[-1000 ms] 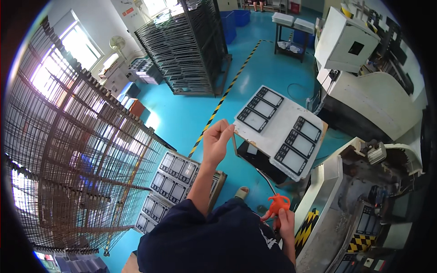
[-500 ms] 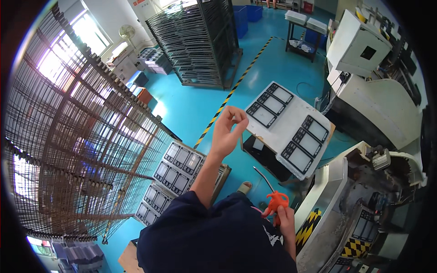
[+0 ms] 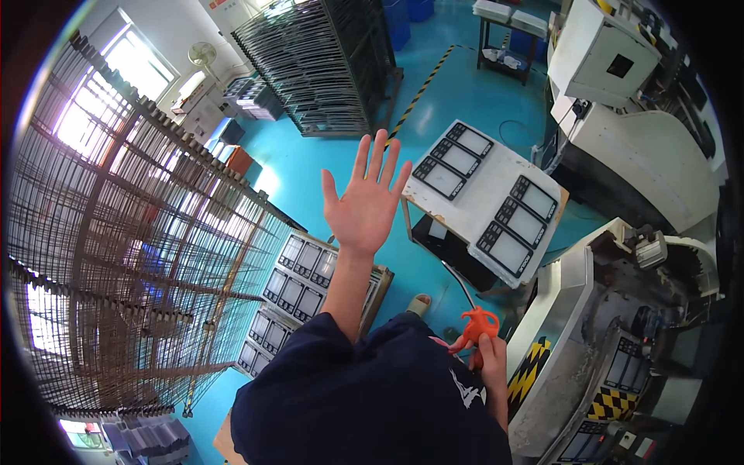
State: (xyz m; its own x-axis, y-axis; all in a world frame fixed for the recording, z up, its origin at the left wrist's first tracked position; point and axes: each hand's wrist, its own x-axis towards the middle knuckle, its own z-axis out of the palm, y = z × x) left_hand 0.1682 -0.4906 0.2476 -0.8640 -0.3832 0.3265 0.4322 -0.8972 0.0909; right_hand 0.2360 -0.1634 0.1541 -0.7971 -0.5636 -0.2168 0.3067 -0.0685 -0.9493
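Beside the white tabletop [image 3: 488, 192], over the blue floor [image 3: 422, 256], one left hand [image 3: 364, 213] is held up with the palm turned to the wearer; its fingers are spread wide and nothing is held in them. One right hand [image 3: 493, 366] is placed low, close to the dark shirt [image 3: 364, 387]. One orange hand tool [image 3: 480, 325] is gripped there, its lower part enclosed by the fingers; how fully they are wrapped round it cannot be told, the far side being hidden. One thin spout [image 3: 459, 280] is pointed from the tool toward the near underside of the tabletop.

On the tabletop, two sets of black-bordered panels are laid: the left row [image 3: 455, 159] near the raised hand, the right row [image 3: 518, 225] along the opposite edge. Further panels [image 3: 294, 291] are stacked below and left of the hand, next to a wire rack [image 3: 132, 232].

Risks, as judged: the spout could be snagged on the tabletop's edge if the right arm were swung outward; the left row could be knocked askew by a careless sweep of the open hand; panel faces could be scratched if the spout were dragged across them.
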